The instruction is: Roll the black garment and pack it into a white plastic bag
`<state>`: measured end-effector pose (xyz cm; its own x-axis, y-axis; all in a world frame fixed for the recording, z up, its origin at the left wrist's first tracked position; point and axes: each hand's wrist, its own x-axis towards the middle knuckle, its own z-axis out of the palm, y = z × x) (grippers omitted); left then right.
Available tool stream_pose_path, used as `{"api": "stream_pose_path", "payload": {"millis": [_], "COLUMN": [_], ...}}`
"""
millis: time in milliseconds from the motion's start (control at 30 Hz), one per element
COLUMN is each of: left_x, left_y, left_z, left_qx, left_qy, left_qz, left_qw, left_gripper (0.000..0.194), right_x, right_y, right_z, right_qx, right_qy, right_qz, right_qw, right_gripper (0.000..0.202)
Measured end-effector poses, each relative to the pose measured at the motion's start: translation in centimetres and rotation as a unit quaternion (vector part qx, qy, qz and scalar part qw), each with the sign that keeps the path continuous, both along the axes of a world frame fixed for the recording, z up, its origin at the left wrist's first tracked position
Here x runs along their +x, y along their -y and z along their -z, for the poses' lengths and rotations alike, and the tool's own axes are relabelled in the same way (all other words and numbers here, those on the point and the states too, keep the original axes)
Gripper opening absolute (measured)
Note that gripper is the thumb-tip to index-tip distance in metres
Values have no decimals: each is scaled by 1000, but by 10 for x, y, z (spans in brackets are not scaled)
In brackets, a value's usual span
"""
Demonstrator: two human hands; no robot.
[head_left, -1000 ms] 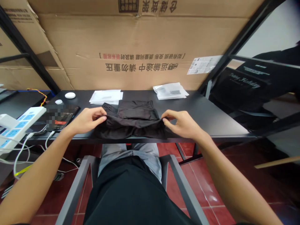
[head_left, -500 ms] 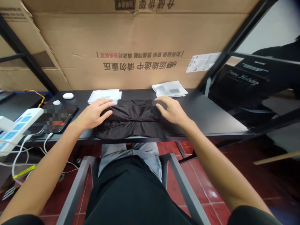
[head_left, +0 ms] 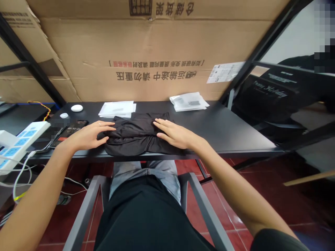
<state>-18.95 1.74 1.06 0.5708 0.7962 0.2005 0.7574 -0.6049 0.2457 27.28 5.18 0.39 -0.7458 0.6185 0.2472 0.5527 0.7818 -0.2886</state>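
Observation:
A dark, thin piece of fabric [head_left: 136, 134] lies folded and creased on the black desk, its near edge at the desk's front. My left hand [head_left: 89, 135] is at the fabric's left end, fingers stretched out and fingertips on its edge. Flat on the right part of the cloth rests my right hand [head_left: 176, 134], fingers extended and pointing left. Neither hand grips anything. What kind of garment or cloth it is, I cannot tell.
Flat white packets [head_left: 117, 109] and a translucent packet [head_left: 190, 101] lie behind the fabric. To the left are a phone [head_left: 72, 130], a power strip [head_left: 24, 137] with cables and a white oval case [head_left: 76, 108]. Cardboard [head_left: 157, 42] stands behind the desk. At right is a person in black.
My right hand has moved left and down onto the fabric. My left hand has slid left to the cloth's edge. The fabric's upper layer looks more spread.

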Motion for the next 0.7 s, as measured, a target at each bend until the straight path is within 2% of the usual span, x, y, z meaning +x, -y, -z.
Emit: {"api": "stream_pose_path", "payload": {"millis": [133,300,400,533,633,700], "left_x": [1,11,16,30,56,81], "left_y": [2,8,10,6,0,-3], "left_z": [-4,-16,-24,-34,-45,-53], "left_qx": [16,54,84,91,121,151], "left_qy": [15,-4,-18,32,68,68], "left_qz": [-33,-75,-86,-105,-96,-72], "left_qw": [999,996,993,990,986,983], "left_gripper": [38,28,28,31,30,30], "right_x": [-43,-84,-93,-98,-97,-88], "right_y": [10,12,12,15,16,16], "right_z": [-7,4,14,23,19,8], "right_qx": [-8,-6,-2,10,16,20], "right_qy": [-10,7,8,10,8,-10], "right_qz": [-58,-86,-83,-65,-65,-67], "right_qw": [998,996,997,998,998,998], "right_gripper": [65,68,70,72,70,63]}}
